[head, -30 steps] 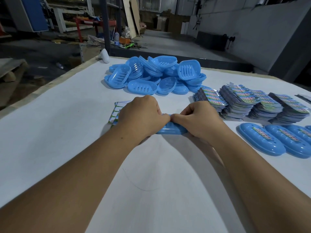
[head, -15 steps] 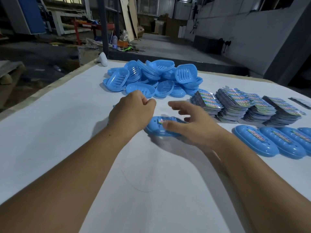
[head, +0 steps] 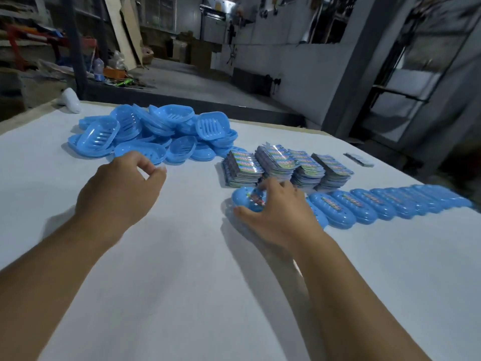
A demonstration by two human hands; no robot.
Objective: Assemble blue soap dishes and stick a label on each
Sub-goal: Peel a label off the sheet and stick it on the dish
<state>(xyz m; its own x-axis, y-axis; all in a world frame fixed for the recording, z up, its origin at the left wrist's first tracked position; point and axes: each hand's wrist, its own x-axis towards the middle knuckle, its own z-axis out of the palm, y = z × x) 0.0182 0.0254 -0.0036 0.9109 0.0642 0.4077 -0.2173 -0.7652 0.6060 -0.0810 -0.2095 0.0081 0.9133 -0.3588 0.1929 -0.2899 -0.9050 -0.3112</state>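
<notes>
The right hand (head: 279,212) is holding a labelled blue soap dish (head: 247,201) on the bench (head: 182,282), its grip curled over it at the near end of the row of finished dishes (head: 377,204). The left hand (head: 117,194) is hovering near the loose dish pile (head: 151,134), its grip loosely curled and holding nothing.

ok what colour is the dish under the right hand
Blue, with a multicoloured label on top. The soap dish under the right hand shows only in the head view.
</notes>
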